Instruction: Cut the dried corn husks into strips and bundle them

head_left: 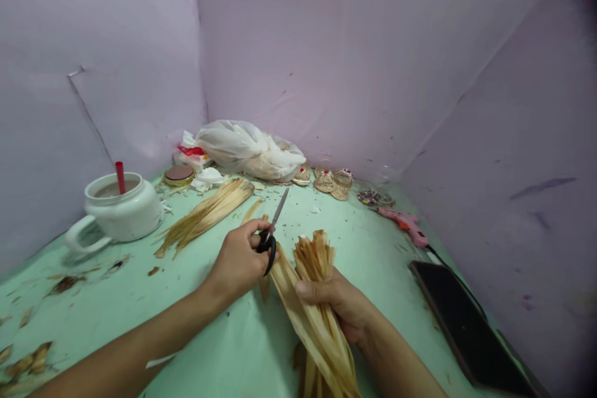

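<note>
My left hand (pixel 243 256) is closed around a pair of scissors (pixel 278 211) with black handles, the narrow blades pointing up and away from me. A bundle of dry, straw-coloured husk strips (pixel 321 323) is gripped in my right hand (pixel 347 305), its ragged tops standing above my thumb and its long ends hanging toward me. One wide strip leans left from the bundle, its upper end close to my left fingers; whether they pinch it I cannot tell. Beyond my left hand, a second bundle of husk strips (pixel 209 211) lies on the green table (pixel 214 329).
On the left stands a white mug (pixel 128 214) with murky liquid and a red stick. A white plastic bag (pixel 252 149), a round tin (pixel 179 175) and small woven pieces (pixel 326 180) line the back. A pink glue gun (pixel 405 224) and a dark phone (pixel 466 323) lie right.
</note>
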Demonstrator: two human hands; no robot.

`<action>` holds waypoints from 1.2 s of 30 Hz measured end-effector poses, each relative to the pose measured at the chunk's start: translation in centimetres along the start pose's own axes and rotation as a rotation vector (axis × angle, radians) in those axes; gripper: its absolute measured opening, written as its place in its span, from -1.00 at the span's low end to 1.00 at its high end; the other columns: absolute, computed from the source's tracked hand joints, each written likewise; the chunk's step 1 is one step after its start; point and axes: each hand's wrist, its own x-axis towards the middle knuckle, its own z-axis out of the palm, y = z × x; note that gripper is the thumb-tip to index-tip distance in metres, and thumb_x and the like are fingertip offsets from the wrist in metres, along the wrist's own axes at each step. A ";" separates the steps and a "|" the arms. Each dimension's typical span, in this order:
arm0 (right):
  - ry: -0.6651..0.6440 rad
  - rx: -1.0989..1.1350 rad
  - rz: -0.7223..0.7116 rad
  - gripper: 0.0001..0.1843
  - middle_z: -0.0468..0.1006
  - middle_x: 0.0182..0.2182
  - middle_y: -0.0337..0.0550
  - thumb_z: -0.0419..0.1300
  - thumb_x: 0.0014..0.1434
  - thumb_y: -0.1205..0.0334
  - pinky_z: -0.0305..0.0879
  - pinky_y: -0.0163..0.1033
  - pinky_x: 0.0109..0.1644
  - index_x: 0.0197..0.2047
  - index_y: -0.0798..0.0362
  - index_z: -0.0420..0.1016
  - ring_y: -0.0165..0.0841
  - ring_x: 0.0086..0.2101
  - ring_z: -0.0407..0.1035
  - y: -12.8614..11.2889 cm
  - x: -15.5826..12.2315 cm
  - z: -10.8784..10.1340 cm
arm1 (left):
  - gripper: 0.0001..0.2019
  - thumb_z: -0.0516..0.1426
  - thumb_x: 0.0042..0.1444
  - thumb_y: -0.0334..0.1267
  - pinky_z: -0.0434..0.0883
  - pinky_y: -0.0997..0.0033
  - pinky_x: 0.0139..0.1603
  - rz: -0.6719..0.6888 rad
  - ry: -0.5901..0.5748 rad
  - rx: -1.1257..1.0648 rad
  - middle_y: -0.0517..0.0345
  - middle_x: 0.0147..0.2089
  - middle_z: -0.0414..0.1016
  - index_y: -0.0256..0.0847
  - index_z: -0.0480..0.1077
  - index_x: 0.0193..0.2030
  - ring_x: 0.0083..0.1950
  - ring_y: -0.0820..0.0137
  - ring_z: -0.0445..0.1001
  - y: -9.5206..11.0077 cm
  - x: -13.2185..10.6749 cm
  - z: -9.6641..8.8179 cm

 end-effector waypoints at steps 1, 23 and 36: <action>0.008 -0.035 0.002 -0.46 0.55 -0.44 -0.15 0.41 -0.34 0.29 0.33 -0.29 -0.39 -0.18 0.09 0.48 -0.34 -0.46 0.42 -0.1 0.0 0.0 | -0.53 0.27 -0.39 -0.30 0.26 0.52 -0.50 0.014 -0.005 0.011 0.30 -0.59 0.39 -0.25 0.30 -0.24 -0.55 0.48 0.32 -0.2 0.0 -0.1; 0.203 -0.266 -0.154 -0.73 0.44 -0.58 -0.29 0.39 -0.33 0.32 0.13 -0.36 -0.48 -0.47 0.11 0.48 -0.47 -0.56 0.27 -2.9 -0.8 -4.3 | -0.77 0.13 -0.18 -0.30 0.10 0.54 -0.60 0.065 -0.562 0.304 0.26 -0.60 0.31 -0.26 0.45 -0.31 -0.59 0.51 0.19 -0.5 0.5 -2.5; 0.210 -0.341 -0.166 -0.72 0.38 -0.59 -0.29 0.38 -0.37 0.25 0.08 -0.35 -0.49 -0.51 0.10 0.45 -0.48 -0.56 0.21 -3.8 -1.4 -4.5 | -0.72 0.08 -0.25 -0.40 0.30 0.51 -0.61 -0.120 -0.579 0.235 0.11 -0.44 0.50 -0.28 0.46 -0.32 -0.63 0.49 0.35 -0.2 0.2 -2.4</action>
